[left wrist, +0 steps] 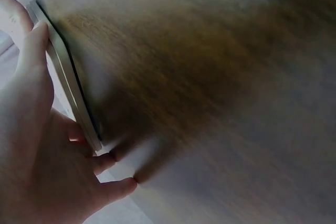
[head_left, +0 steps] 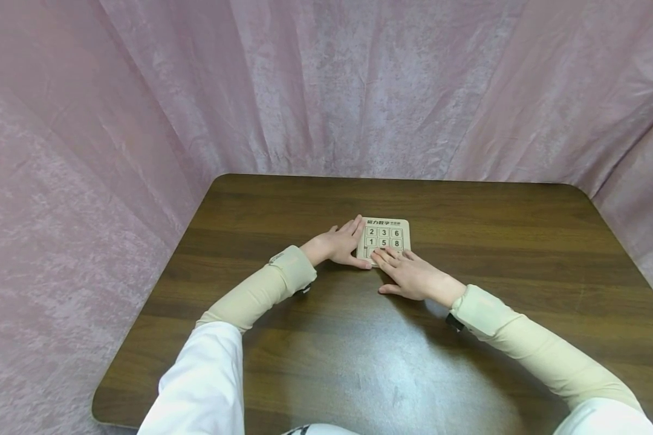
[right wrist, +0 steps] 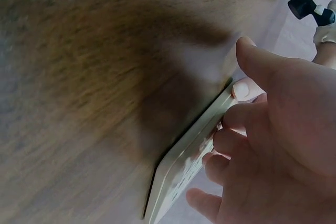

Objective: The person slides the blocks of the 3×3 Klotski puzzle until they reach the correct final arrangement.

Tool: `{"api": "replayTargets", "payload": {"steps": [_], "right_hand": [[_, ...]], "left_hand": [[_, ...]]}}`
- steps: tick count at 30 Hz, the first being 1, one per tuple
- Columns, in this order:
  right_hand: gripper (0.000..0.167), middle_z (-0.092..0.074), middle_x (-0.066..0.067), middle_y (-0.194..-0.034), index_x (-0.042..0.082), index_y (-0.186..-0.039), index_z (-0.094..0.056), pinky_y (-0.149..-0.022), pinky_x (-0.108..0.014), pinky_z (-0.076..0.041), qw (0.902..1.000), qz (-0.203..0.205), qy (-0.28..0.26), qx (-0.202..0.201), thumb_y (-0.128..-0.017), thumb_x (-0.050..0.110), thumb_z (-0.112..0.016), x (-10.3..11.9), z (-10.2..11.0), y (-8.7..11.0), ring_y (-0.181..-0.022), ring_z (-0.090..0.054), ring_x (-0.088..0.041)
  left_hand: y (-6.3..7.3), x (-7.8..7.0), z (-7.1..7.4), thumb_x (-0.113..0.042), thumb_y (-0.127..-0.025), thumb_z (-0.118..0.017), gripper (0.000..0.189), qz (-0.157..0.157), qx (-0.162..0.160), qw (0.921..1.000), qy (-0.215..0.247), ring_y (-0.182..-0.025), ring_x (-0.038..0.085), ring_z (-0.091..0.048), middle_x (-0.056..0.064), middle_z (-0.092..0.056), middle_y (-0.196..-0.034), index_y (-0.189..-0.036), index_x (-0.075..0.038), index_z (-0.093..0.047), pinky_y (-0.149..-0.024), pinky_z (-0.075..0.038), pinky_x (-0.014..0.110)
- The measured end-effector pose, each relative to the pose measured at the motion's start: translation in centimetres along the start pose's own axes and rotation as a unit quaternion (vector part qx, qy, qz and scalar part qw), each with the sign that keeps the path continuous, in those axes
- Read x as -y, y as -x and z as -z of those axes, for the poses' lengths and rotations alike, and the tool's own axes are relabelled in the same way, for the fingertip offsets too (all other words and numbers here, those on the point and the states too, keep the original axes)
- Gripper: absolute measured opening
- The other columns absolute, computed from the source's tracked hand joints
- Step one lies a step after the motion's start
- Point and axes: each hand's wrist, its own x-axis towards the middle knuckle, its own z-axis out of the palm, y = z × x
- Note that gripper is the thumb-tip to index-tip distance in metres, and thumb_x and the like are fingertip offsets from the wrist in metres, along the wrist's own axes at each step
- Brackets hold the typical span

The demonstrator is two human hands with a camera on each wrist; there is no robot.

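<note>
A pale, flat sliding number puzzle (head_left: 383,236) with rounded corners lies on the table, its printed tiles showing 2, 3, 6 above 1, 5, 8. My left hand (head_left: 344,241) holds its left side, thumb at the near left corner and fingers reaching along to the far corner. In the left wrist view, that thumb (left wrist: 35,48) presses against the puzzle's edge (left wrist: 71,85). Over the bottom row lies my right hand (head_left: 410,275), its fingertips on the tiles and hiding most of them. The right thumb (right wrist: 254,59) sticks out away from the puzzle.
A brown wood-grain table (head_left: 305,338) with rounded corners carries the puzzle. Pink velvety curtains (head_left: 359,90) hang behind it and to the sides. Pale wrist bands (head_left: 481,308) with dark camera mounts (head_left: 454,322) are worn on both forearms.
</note>
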Motion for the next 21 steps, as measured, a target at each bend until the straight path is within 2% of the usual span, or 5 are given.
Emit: {"api": "replayTargets", "payload": {"steps": [21], "right_hand": [[0.073,-0.030,-0.020,-0.156,-0.001,-0.150,-0.029,-0.112,-0.059,-0.027,1.0000,-0.004,0.008,-0.001,-0.097,0.041,-0.055,-0.28,0.10,0.84,-0.144,-0.028,-0.041]], "left_hand": [[0.16,0.00,-0.06,-0.076,-0.084,-0.045,0.117,-0.004,-0.005,0.9999,0.012,-0.152,0.028,0.001,0.014,0.017,-0.162,-0.153,-0.004,0.014,-0.120,-0.016,0.052]]}}
